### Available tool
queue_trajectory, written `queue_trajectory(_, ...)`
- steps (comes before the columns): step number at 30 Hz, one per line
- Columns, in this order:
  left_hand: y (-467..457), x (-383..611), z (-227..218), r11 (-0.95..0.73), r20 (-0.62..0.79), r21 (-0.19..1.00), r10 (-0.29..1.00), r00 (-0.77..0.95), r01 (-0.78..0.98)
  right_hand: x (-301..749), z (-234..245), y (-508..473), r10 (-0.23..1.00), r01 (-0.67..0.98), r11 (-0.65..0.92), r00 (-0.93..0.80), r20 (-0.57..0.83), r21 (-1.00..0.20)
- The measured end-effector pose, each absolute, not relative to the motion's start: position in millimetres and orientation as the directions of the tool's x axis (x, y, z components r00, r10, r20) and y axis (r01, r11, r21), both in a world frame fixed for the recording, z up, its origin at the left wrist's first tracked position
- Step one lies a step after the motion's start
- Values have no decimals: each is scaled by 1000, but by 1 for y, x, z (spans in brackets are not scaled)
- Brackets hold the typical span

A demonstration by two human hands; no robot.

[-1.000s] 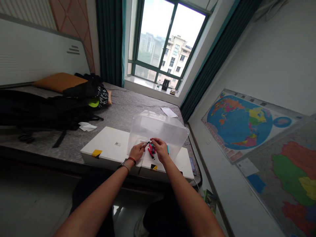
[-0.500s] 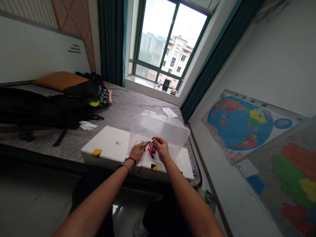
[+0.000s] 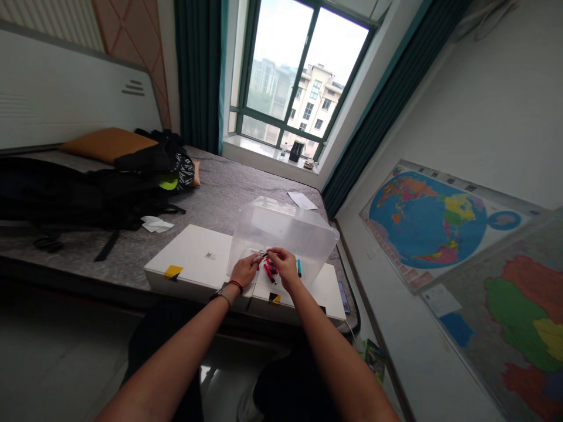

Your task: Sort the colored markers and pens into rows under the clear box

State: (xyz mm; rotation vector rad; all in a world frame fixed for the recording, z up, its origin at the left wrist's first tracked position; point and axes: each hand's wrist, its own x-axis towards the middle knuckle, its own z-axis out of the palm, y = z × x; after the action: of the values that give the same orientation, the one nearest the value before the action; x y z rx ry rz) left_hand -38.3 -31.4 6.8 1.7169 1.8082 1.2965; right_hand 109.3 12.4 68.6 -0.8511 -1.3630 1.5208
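My left hand (image 3: 245, 271) is closed, its fingertips pinching a small dark stick-like thing (image 3: 264, 254) whose kind I cannot make out. Fingers of my right hand (image 3: 285, 266) are pinched together at the other end of it. Both hands are at the open side of a clear plastic bin (image 3: 288, 231) tipped toward me. Just below the fingertips lies a small pile with a red stick-like piece (image 3: 269, 273); my right hand partly hides the pile. A short teal stick-like piece (image 3: 299, 268) lies apart, right of my right hand.
Two white boxes, a left one (image 3: 193, 252) and a right one (image 3: 332, 287), lie under the bin on the grey bed surface (image 3: 211, 205). A crumpled tissue (image 3: 156, 224), dark bags (image 3: 97, 193) and an orange cushion (image 3: 108, 144) are to the left. White paper (image 3: 302, 200) lies behind the bin.
My right hand has moved slightly down and left, closer to my left fingertips. A teal piece now shows by itself to its right. The left hand has hardly moved.
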Motion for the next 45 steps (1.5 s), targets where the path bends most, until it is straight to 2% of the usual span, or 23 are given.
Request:
queue_trajectory(4,-31,-39,7,-146,343,775,915,-214,614,107,65,12,933,-134,40,-350,85,-990)
queue_trajectory(10,-31,-39,5,-125,325,777,919,-223,617,106,50,-1,978,-6,175,-117,174,-985)
queue_trajectory(13,-31,-38,6,-126,314,778,927,-207,616,108,43,-12,962,21,237,-143,231,-971)
queue_trajectory(17,-31,-37,6,-97,294,786,927,-232,611,111,36,-20,961,43,207,-197,195,-977)
queue_trajectory(29,-35,-38,9,-56,286,741,928,-239,669,118,18,-14,966,75,166,-215,147,-983)
queue_trajectory(36,-34,-39,7,-84,321,719,921,-222,690,124,21,-9,965,103,188,-205,165,-977)
queue_trajectory(45,-37,-38,11,-73,282,754,934,-221,653,127,20,4,957,156,230,-213,194,-961)
